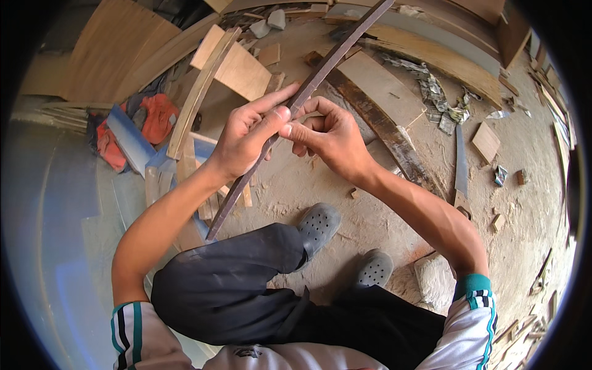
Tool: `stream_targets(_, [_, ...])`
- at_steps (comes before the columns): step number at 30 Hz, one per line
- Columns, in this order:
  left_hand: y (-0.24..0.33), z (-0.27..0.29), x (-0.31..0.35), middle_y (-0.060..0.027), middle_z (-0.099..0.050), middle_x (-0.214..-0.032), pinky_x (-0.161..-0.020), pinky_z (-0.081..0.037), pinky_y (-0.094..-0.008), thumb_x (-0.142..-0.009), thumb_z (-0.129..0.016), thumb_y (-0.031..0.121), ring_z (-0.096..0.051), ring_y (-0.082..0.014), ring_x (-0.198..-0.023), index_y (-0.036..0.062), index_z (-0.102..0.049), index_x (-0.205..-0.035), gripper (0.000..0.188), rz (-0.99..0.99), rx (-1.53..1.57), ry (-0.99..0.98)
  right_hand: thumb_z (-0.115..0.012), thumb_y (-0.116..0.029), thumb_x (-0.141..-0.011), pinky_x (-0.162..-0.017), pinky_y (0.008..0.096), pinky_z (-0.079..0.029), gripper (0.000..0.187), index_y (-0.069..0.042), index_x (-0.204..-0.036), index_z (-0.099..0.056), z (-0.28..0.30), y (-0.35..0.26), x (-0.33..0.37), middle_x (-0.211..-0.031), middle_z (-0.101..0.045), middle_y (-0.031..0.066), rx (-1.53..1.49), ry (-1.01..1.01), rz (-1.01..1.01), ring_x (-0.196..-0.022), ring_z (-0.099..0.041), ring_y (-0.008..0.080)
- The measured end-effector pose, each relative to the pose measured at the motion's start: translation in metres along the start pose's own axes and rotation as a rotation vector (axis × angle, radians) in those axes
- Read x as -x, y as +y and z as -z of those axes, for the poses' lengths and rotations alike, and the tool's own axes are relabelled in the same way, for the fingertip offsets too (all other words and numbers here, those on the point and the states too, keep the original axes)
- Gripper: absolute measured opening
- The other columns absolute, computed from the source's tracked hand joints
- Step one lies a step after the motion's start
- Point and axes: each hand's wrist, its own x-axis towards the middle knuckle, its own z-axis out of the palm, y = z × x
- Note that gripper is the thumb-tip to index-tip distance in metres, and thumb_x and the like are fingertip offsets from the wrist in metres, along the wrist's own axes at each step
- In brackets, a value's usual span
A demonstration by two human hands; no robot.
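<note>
A long, narrow dark brown strip (pixel 336 58), apparently wood, slants across the view from beside my left knee to the top edge. My left hand (pixel 245 140) is closed round it near its middle, with the thumb lying across the top face. Just to the right, my right hand (pixel 339 139) is closed in a pinch, its thumb tip close to my left thumb at the strip's edge. Whatever lies between those right fingertips is too small or hidden to make out.
Boards and plywood offcuts (pixel 250 71) lie ahead, beside an orange and dark cloth (pixel 161 120). A hand saw (pixel 461 163) rests on the dusty floor at right, near small wood blocks (pixel 486 142). A bluish sheet (pixel 74 234) spreads at left.
</note>
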Motion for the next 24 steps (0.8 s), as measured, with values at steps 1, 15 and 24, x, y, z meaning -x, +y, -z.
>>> stream_targets(1, [-0.002,0.002,0.004,-0.0093,-0.063,-0.126,-0.076,-0.050,-0.0239,-0.100,-0.058,0.024,-0.061,-0.0106,-0.097,-0.0021,-0.038,-0.150,0.060,-0.035,-0.009,-0.024,-0.080,-0.027,-0.087,-0.059,0.0241,-0.047,0.034,-0.004,-0.099,-0.059,-0.003,0.002,-0.003,-0.066,-0.065,0.0038,-0.009,-0.010,0.006,-0.065,-0.061,0.0081])
stream_targets(15, [-0.031,0.115,0.102,-0.0156,-0.071,-0.103,-0.084,-0.051,-0.0386,-0.100,-0.051,0.020,-0.068,-0.0294,-0.092,0.0098,-0.058,-0.129,0.032,0.357,-1.000,-0.285,-0.064,-0.037,-0.098,-0.066,0.0284,-0.050,0.035,-0.005,-0.113,-0.065,-0.044,0.138,-0.009,-0.092,-0.070,0.0049,0.225,-0.457,-0.346,-0.080,-0.063,0.0117])
stream_targets(24, [0.002,0.133,0.116,-0.0178,-0.067,-0.081,-0.076,-0.047,-0.0474,-0.091,-0.063,0.043,-0.064,-0.0386,-0.082,0.0131,-0.067,-0.115,0.039,0.598,-1.301,-0.472,-0.061,-0.033,-0.096,-0.068,0.0325,-0.053,0.036,-0.001,-0.110,-0.068,0.008,0.170,-0.009,-0.092,-0.072,0.0091,0.391,-0.397,-0.443,-0.077,-0.066,0.0169])
